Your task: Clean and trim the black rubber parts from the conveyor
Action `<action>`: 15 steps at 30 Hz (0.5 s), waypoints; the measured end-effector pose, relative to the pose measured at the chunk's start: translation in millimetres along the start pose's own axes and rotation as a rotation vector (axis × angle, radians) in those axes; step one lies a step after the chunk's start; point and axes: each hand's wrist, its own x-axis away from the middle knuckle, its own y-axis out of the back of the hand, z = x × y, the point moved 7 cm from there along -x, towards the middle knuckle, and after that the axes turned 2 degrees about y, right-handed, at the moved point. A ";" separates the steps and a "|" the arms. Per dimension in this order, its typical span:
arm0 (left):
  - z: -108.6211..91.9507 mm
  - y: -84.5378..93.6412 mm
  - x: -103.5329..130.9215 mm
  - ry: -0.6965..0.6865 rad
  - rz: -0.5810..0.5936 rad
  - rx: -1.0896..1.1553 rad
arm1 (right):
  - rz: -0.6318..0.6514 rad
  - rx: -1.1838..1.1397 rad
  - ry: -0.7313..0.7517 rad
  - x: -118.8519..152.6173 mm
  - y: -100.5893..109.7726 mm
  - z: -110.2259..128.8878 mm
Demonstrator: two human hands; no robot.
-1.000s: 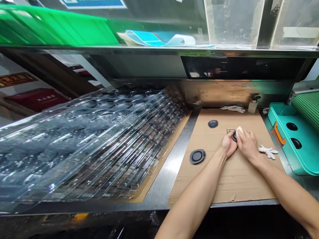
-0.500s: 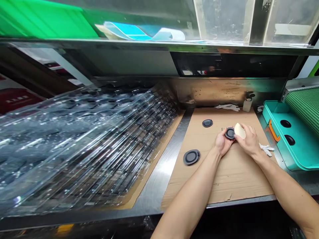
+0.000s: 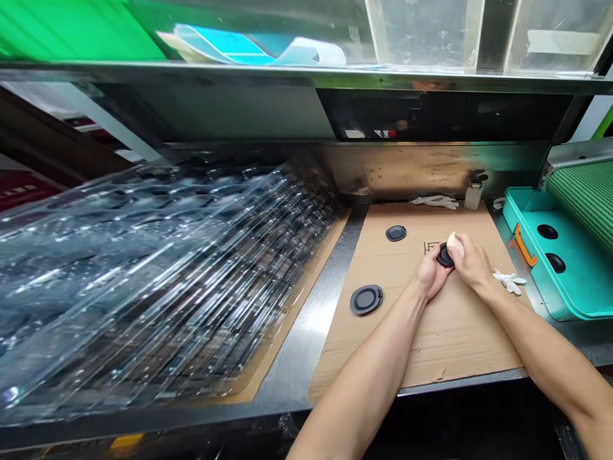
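Over the cardboard sheet (image 3: 460,338), my left hand (image 3: 430,275) is closed round a small black round plastic part (image 3: 445,256). My right hand (image 3: 472,263) grips a cream-coloured pad (image 3: 454,243), which looks like a sponge, and holds it against the part's upper right edge. The fingertips on the far side are hidden. To the left, two similar dark oval parts lie on the cardboard: a farther one (image 3: 396,233) and a nearer one (image 3: 366,299), each with a small tab at its edge.
Stacked clear plastic trays (image 3: 158,275) fill the left side. A teal bin (image 3: 584,294) with an orange latch holds two black round pieces, beside a green conveyor belt (image 3: 587,198). White gloves (image 3: 509,281) and a small bottle (image 3: 473,194) lie around the cardboard. A metal shelf (image 3: 287,76) crosses above.
My left hand has tilted the black part, so its face shows less. My right hand has shifted the cream pad slightly left and up against it. The camera view has moved a little.
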 end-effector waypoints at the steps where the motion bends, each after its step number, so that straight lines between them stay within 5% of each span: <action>1: 0.2 0.5 0.2 -0.001 -0.006 0.002 | -0.008 0.027 0.010 -0.5 -0.5 0.9; 15: -1.9 4.3 0.3 0.025 -0.025 -0.018 | 0.086 0.127 0.080 4.4 -1.3 -2.1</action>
